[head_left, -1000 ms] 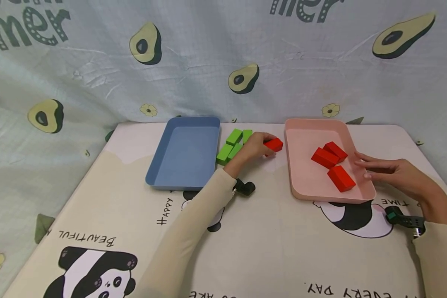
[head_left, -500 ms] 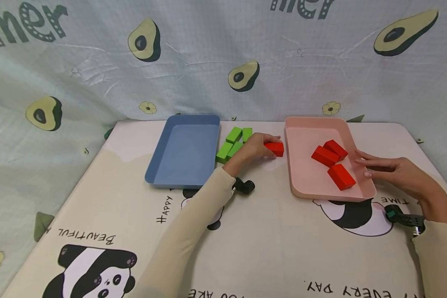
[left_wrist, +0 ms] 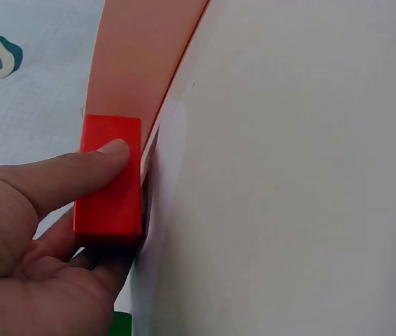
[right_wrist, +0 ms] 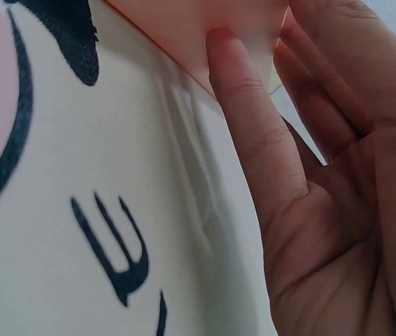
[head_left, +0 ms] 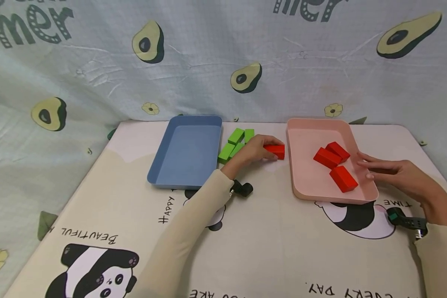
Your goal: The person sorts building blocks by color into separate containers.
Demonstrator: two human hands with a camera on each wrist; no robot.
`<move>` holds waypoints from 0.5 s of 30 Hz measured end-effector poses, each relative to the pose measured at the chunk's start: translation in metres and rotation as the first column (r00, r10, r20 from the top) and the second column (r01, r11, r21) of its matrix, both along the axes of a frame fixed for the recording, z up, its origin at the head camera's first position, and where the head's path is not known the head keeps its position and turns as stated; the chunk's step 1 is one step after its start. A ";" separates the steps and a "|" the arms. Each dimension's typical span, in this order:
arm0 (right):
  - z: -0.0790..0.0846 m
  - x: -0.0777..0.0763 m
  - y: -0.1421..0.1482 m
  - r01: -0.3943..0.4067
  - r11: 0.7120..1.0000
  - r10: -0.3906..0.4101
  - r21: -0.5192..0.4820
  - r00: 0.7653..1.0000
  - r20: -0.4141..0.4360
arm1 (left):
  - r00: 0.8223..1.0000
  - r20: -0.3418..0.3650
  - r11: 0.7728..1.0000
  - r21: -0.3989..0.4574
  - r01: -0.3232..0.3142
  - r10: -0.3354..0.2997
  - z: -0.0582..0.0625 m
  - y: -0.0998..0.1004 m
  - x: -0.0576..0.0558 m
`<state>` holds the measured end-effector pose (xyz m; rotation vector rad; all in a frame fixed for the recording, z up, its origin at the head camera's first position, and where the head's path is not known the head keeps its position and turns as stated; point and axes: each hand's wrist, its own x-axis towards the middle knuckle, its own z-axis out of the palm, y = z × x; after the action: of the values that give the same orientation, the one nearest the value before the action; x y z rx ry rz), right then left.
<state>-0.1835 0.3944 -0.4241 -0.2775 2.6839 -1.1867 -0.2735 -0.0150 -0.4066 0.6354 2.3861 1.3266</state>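
Block (head_left: pixel 277 152), a red one, is just beside the left wall of the pink tray (head_left: pixel 307 178), outside it; whether it touches the table is unclear. Compared with a second ago, its slant is gone: it now lies nearly straight across and a little lower in the head view. That looks like a change of angle only, since the block remains outside the tray. The left hand (head_left: pixel 254 151) pinches it firmly, thumb on one face and fingers curled round behind, the grip closed to the block's width. The right hand (head_left: pixel 402 177) holds nothing; its fingers are loose and nearly straight, their tips touching the tray's right side. Inside the tray, three red blocks (head_left: pixel 343 179) keep their places. Farther left, green blocks (head_left: pixel 236 135), partly hidden by the left hand, lie beside the blue tray (head_left: pixel 190 155).
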 end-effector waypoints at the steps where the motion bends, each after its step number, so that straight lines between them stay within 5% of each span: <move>1: -0.001 0.000 0.001 0.003 1.000 -0.003 0.000 1.000 0.002 | 1.000 -0.016 1.000 -0.006 0.005 -0.005 0.000 0.000 0.000; 9: -0.003 0.001 0.002 0.003 1.000 -0.003 0.003 1.000 0.002 | 0.991 -0.132 0.999 -0.038 0.015 -0.020 0.008 -0.001 0.002; 15: -0.004 0.000 0.002 0.013 1.000 -0.013 0.016 1.000 0.015 | 0.990 -0.134 0.999 0.003 -0.036 0.036 0.012 -0.001 0.005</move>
<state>-0.1833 0.3967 -0.4283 -0.2478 2.6847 -1.1665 -0.2687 -0.0160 -0.3943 0.7057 2.5151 1.3380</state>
